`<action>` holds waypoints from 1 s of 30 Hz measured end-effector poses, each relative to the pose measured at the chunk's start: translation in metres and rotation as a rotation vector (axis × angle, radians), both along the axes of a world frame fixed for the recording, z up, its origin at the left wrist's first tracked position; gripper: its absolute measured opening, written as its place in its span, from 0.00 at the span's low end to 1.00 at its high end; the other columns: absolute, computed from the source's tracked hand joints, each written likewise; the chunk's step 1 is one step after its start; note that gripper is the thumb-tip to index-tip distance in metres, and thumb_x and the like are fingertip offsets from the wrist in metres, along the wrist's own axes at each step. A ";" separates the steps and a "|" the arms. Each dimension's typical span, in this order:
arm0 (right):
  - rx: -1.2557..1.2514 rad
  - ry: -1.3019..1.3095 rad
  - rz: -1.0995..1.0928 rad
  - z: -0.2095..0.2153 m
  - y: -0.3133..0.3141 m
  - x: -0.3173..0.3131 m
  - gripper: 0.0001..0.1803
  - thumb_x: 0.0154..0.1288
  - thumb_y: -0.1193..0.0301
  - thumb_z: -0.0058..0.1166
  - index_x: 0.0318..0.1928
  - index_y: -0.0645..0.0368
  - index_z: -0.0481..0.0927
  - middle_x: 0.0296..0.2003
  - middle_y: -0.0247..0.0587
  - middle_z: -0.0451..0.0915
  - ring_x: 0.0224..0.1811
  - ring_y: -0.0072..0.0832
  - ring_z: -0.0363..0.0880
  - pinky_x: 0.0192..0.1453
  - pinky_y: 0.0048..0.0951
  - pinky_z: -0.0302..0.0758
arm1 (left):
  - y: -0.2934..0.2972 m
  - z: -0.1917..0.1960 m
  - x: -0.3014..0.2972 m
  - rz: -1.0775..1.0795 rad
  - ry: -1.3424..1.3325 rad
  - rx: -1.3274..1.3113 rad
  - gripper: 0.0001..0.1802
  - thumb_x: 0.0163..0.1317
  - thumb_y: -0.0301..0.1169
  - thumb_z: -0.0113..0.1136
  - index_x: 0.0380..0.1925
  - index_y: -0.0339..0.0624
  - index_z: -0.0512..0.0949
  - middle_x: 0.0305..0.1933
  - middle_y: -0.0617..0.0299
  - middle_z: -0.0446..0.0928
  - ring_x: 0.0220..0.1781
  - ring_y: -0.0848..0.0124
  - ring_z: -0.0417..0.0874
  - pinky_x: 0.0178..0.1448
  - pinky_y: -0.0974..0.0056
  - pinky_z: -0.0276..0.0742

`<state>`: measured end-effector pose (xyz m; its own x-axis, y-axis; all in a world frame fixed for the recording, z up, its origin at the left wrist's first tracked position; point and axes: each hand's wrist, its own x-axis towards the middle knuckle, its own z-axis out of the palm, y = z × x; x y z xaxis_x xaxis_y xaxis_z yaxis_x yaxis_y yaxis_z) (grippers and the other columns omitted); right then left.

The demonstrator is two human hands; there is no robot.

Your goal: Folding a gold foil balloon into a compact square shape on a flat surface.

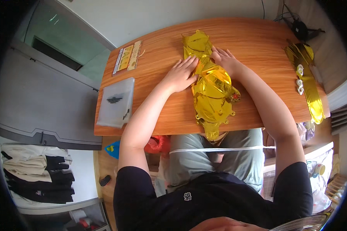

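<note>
A flat gold foil balloon [211,92] lies lengthwise on the wooden table [162,57], its near tip hanging over the front edge. My left hand [181,74] rests palm down on the balloon's left side, fingers spread. On the balloon's right upper side my right hand [224,58] presses flat, fingers apart. Neither hand grips anything. A small red mark [234,96] shows on the balloon's right edge.
A frosted plastic bag [116,102] lies at the table's left front corner, a strip of flat packets [127,57] behind it. More gold foil [308,81] with white rings [299,81] lies along the right edge. Dark cables [298,27] sit at the far right.
</note>
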<state>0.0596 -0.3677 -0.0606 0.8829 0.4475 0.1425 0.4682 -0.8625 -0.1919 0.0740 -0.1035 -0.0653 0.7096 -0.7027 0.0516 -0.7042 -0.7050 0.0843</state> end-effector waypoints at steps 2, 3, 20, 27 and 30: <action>0.021 0.056 0.014 0.003 -0.006 0.001 0.32 0.74 0.55 0.50 0.70 0.59 0.65 0.80 0.60 0.51 0.83 0.50 0.49 0.84 0.54 0.47 | -0.003 0.000 -0.001 -0.003 0.014 -0.037 0.42 0.77 0.58 0.42 0.81 0.44 0.50 0.85 0.53 0.48 0.87 0.60 0.46 0.87 0.51 0.42; 0.092 0.083 0.028 0.005 -0.008 0.004 0.31 0.73 0.56 0.51 0.70 0.60 0.68 0.79 0.61 0.52 0.82 0.51 0.51 0.83 0.51 0.49 | -0.003 0.000 -0.002 -0.004 0.026 -0.065 0.42 0.77 0.58 0.43 0.81 0.45 0.51 0.85 0.53 0.48 0.86 0.60 0.47 0.87 0.50 0.43; 0.402 -0.015 0.202 0.005 -0.022 0.008 0.24 0.64 0.73 0.61 0.62 0.62 0.79 0.67 0.58 0.74 0.61 0.50 0.78 0.65 0.40 0.75 | -0.007 0.003 -0.004 -0.034 -0.008 0.022 0.47 0.72 0.64 0.47 0.81 0.51 0.51 0.85 0.57 0.49 0.87 0.59 0.46 0.87 0.47 0.42; 0.255 0.031 0.420 0.052 0.024 -0.037 0.15 0.59 0.78 0.58 0.48 0.60 0.84 0.49 0.49 0.83 0.50 0.48 0.81 0.54 0.42 0.79 | -0.003 0.003 -0.005 -0.070 -0.051 -0.025 0.46 0.70 0.58 0.56 0.80 0.50 0.53 0.85 0.56 0.51 0.86 0.58 0.49 0.86 0.47 0.44; 0.055 0.189 0.417 0.055 0.053 -0.068 0.12 0.60 0.75 0.59 0.45 0.58 0.85 0.47 0.44 0.84 0.52 0.42 0.82 0.54 0.42 0.79 | 0.003 -0.003 -0.003 -0.072 -0.044 -0.040 0.46 0.69 0.55 0.58 0.80 0.50 0.53 0.85 0.57 0.52 0.86 0.59 0.50 0.86 0.47 0.44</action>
